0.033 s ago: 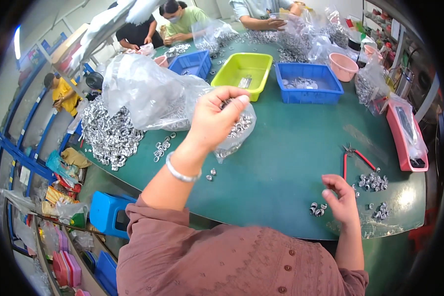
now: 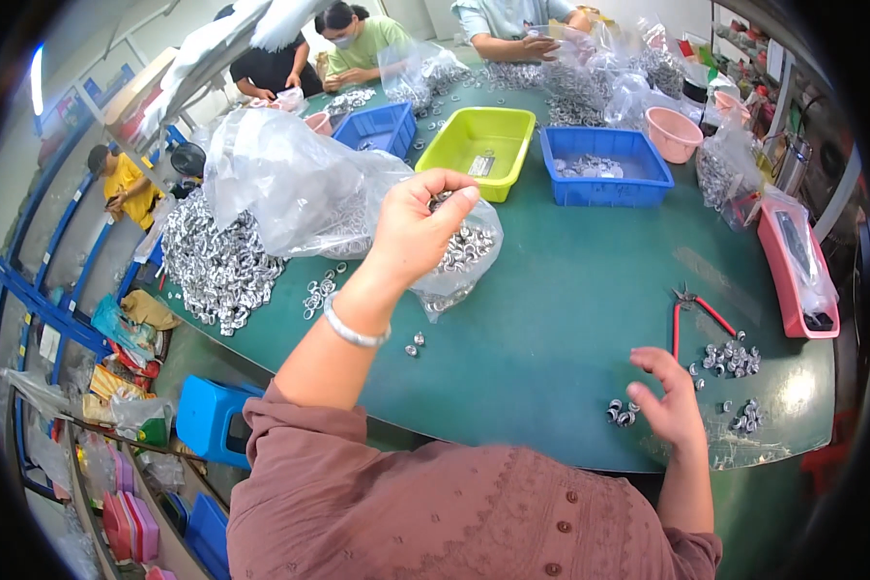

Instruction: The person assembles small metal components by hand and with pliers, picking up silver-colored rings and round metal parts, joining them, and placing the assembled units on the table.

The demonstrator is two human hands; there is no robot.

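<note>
My left hand [image 2: 418,230] is raised over a clear plastic bag [image 2: 439,302] full of small silvery metal rings. Its fingers are curled toward the thumb; whatever they hold is hidden, and silvery bits show in the gap beside them. Lower right, my right hand [image 2: 671,398] hovers with thumb and forefinger apart, nothing visible between them. Just left of it lies a small group of metal pieces [image 2: 623,414]. Beyond it are red-handled pliers [image 2: 694,307], jaws pointing away. Two more little heaps, a larger pile [image 2: 732,359] and a smaller one [image 2: 746,419], sit to its right.
A big heap of metal rings [image 2: 217,261] and a large clear bag [image 2: 280,184] cover the left side. Across the table stand a yellow-green basin [image 2: 445,145], blue trays [image 2: 609,193] and a pink bin [image 2: 674,133]. A long pink box [image 2: 793,275] borders the right edge. Several people work beyond.
My right thumb and forefinger have spread slightly wider, and that hand has shifted a little. My left hand has moved very slightly left, still curled.
</note>
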